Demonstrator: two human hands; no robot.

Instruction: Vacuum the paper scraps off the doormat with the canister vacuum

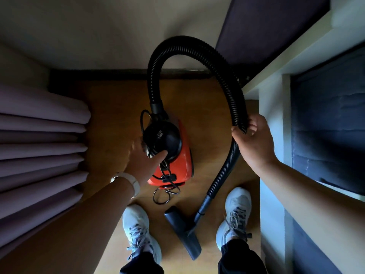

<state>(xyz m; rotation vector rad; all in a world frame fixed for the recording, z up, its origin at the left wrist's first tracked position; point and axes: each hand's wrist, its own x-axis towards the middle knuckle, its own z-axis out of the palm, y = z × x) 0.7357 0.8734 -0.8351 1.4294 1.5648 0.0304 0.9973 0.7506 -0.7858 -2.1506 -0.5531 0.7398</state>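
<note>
- The red vacuum [183, 155] sits on the wooden floor [110, 107], in the middle of a narrow strip just ahead of the person's feet.
- The left side of the strip is hemmed by the folds of a curtain [39, 135], the right side by a white cabinet frame [272, 123]. At the far end it stops at a dark skirting board [118, 74] under a pale wall.
- The black hose [197, 43] rises from the far end of the vacuum, arches high to the right and comes down close along the cabinet edge.
- The right hand [254, 141] is wrapped round the hose on its downward run, thumb on the near side and fingers round the back.
- Below that hand the hose ends in a nozzle [183, 232], which lies on the floor between the two white shoes [138, 228].
- The left hand [144, 161] is on the vacuum's black top, thumb laid against it. The fingers are blurred, so I cannot tell whether it has a grip.
- A loose cord [162, 194] loops over the vacuum and onto the floor at its near end.
</note>
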